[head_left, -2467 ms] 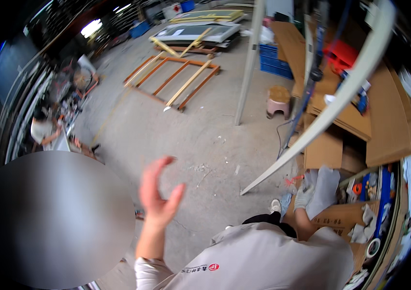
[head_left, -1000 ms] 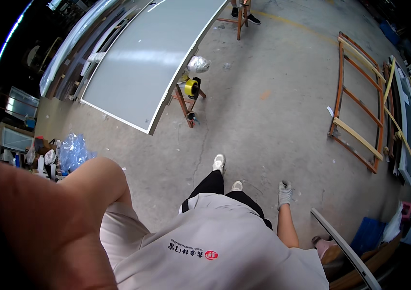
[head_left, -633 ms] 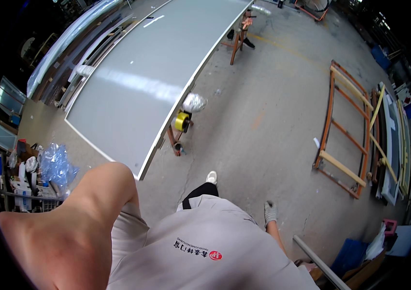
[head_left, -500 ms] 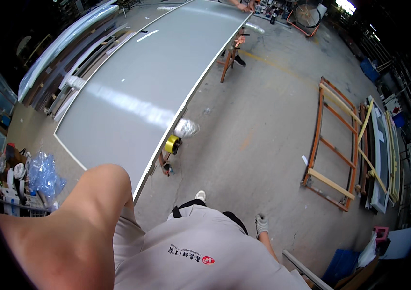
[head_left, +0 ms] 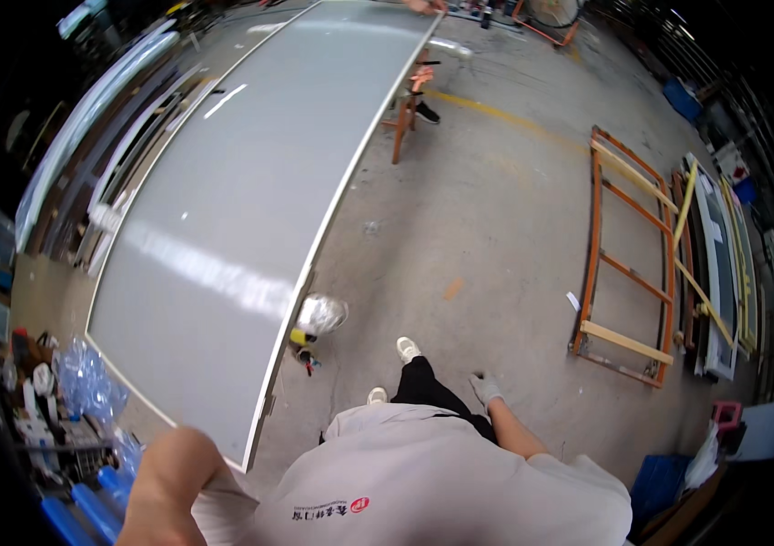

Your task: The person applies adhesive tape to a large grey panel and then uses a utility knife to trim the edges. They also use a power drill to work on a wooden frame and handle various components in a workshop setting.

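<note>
Right hand hanging free over floor, big grey panel lying at left

The gloved right hand [head_left: 485, 387] is hanging low over bare concrete, fingers loosely extended, looking empty, well apart from the panel. The left hand is sitting out of view, so I cannot tell its grip; only the bent left arm [head_left: 173, 469] is showing, its elbow overlapping the near end of the panel. Contact there: can't tell.

The grey panel [head_left: 232, 173], white-edged, is lying raised off the floor at left, stretching from near to far. A white strip [head_left: 226, 101] is lying on its far half. A silver-wrapped support [head_left: 321, 314] is sticking out past its right edge, with a partly hidden yellow item [head_left: 298, 337] showing just beside it. Farther along, a brown wooden stand [head_left: 399, 132] is standing by that same edge. At the far end a co-worker's hand [head_left: 423, 5] is resting at the panel edge.

Outward: long wrapped profiles [head_left: 86, 127] are lying left of the panel; crumpled blue film [head_left: 91, 378] is bunching near left. An orange frame [head_left: 592, 237] is lying at right, framed panels [head_left: 719, 264] stacking beyond it. A blue bin [head_left: 655, 487] is sitting near right.
</note>
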Motion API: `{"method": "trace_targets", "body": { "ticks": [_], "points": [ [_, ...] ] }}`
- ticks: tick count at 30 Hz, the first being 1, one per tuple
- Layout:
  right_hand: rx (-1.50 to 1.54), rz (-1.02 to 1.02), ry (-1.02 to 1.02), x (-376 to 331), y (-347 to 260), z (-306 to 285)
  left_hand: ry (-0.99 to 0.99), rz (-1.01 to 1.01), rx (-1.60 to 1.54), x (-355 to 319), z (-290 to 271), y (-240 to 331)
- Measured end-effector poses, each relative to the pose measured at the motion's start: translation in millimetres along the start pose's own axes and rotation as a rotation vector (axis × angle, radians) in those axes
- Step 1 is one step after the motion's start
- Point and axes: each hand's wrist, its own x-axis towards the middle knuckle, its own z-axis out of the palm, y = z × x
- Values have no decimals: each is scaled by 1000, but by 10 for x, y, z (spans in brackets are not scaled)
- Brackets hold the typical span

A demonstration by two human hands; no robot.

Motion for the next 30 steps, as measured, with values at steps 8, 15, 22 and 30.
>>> {"method": "trace_targets", "body": {
  "ticks": [8, 15, 22, 30],
  "points": [
    [-120, -264, -191, 1187, -1532, -159, 486, -837, 505, -506, -174, -940],
    [-274, -332, -475, 1220, -2248, 14, 753, -1710, 754, -1593, -32, -981],
    [-383, -453, -682, 430, -2902, -40, 1528, -1783, 584, -2925, 332, -637],
    [-93, -481, -483, 141, -2582, 779, 1365, -1726, 499, -3756, 307, -796]
  ]
}}
